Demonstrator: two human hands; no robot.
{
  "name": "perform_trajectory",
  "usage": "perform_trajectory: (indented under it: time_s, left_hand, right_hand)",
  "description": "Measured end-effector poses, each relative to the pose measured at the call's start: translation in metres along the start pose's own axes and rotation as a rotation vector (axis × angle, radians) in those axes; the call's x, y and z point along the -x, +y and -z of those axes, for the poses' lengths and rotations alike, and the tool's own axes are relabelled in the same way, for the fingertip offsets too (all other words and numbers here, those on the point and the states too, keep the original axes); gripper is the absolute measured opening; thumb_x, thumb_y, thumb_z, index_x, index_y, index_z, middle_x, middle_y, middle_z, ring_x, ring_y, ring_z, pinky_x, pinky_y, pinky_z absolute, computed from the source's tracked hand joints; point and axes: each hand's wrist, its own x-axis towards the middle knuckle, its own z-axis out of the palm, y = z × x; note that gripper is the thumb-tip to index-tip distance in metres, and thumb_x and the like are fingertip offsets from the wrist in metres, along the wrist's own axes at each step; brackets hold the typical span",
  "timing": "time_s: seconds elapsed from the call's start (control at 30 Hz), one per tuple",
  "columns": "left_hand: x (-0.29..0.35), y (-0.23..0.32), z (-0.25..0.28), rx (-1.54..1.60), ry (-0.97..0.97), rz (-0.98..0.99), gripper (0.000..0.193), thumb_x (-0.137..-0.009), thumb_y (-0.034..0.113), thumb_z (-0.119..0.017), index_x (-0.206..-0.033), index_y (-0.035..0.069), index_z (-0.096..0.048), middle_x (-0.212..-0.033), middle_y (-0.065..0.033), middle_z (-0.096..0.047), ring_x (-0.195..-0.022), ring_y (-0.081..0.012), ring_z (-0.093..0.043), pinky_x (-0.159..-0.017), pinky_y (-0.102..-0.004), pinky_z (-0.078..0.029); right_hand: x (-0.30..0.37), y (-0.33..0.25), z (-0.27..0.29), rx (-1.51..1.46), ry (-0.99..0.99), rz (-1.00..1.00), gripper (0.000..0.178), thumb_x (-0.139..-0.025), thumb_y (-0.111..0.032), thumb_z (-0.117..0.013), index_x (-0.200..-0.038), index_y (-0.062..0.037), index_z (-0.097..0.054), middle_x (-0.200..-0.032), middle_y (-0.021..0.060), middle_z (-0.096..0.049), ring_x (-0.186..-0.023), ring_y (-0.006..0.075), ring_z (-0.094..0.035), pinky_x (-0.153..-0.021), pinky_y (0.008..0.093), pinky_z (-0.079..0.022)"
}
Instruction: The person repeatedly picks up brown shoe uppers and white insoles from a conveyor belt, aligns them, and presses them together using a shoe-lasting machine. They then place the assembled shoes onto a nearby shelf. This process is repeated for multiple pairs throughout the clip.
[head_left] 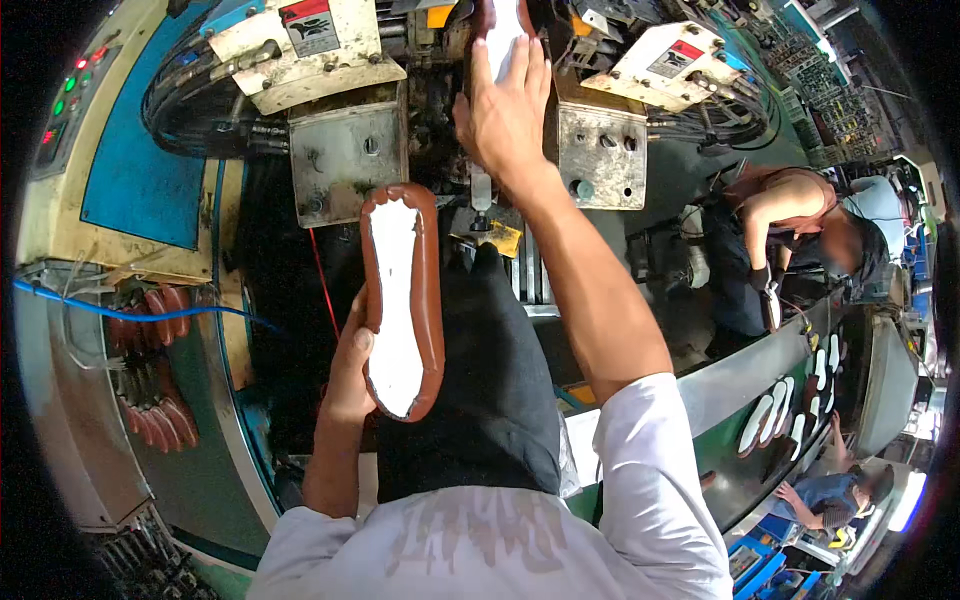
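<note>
My left hand is closed round the side of a brown shoe upper, held sole side up. Its leather edge is folded in around a white insole. Farther off, between the two halves of a machine, lies a second brown shoe upper with its white underside up; its far end is cut off by the picture's edge. My right hand lies over that one, arm stretched forward, fingers extended and slightly spread on the white surface. The thumb sits apart at the left.
Metal machine boxes flank my right hand, with black hoses beside them. At the left stand a control panel and a rack of brown shoe uppers. On the right, a conveyor carries several white-soled pieces; a co-worker bends beside it.
</note>
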Motion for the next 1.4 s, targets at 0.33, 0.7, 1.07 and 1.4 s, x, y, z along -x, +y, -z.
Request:
perform_trajectory:
  time_s: [0.33, 0.7, 1.07, 1.4]
  left_hand:
    - [-0.035, -0.003, -0.009, 0.079, -0.091, -0.026, 0.105, -0.095, 0.053, -0.075, -0.171, 0.006, -0.019, -0.165, -0.0153, -0.042, -0.151, -0.0296, -0.047, -0.122, -0.0486, -0.044]
    - [-0.011, -0.002, 0.011, 0.117, -0.228, -0.096, 0.122, -0.083, 0.013, -0.077, -0.176, 0.013, 0.003, -0.180, -0.0115, -0.020, -0.164, -0.0243, -0.021, -0.131, -0.0416, -0.020]
    - [0.148, -0.008, 0.217, -0.474, 0.814, -0.156, 0.101, -0.088, 0.016, -0.082, -0.170, 0.003, -0.025, -0.171, -0.0176, -0.037, -0.160, -0.0296, -0.032, -0.131, -0.0409, -0.024]
    - [0.242, 0.024, 0.485, -1.920, 1.268, 0.257, 0.092, -0.099, 0.021, -0.064, -0.171, 0.051, -0.013, -0.170, -0.0344, -0.020, -0.150, -0.0594, -0.031, -0.115, -0.0694, -0.041]
  right_hand:
    - [-0.074, 0.022, -0.037, -0.041, 0.135, -0.014, 0.056, -0.100, -0.021, -0.055, -0.154, -0.0024, -0.054, -0.158, 0.0444, -0.039, -0.154, 0.0583, -0.030, -0.129, 0.0643, -0.020]
    - [-0.123, 0.014, -0.002, 0.498, -0.412, 0.203, 0.027, -0.095, -0.033, -0.065, -0.088, -0.0127, -0.082, -0.108, 0.0188, -0.077, -0.106, 0.0318, -0.070, -0.084, 0.0460, -0.055]
    - [-0.016, 0.039, 0.009, -0.259, 0.022, 0.320, 0.060, -0.103, -0.015, -0.067, -0.161, -0.0132, -0.051, -0.168, 0.0263, -0.040, -0.156, 0.0428, -0.039, -0.124, 0.0498, -0.038]
    - [0.212, 0.065, -0.027, -0.568, -0.698, 0.030, 0.043, -0.107, -0.006, -0.059, -0.150, 0.0005, -0.058, -0.151, 0.0185, -0.063, -0.136, 0.0341, -0.062, -0.114, 0.0449, -0.048]
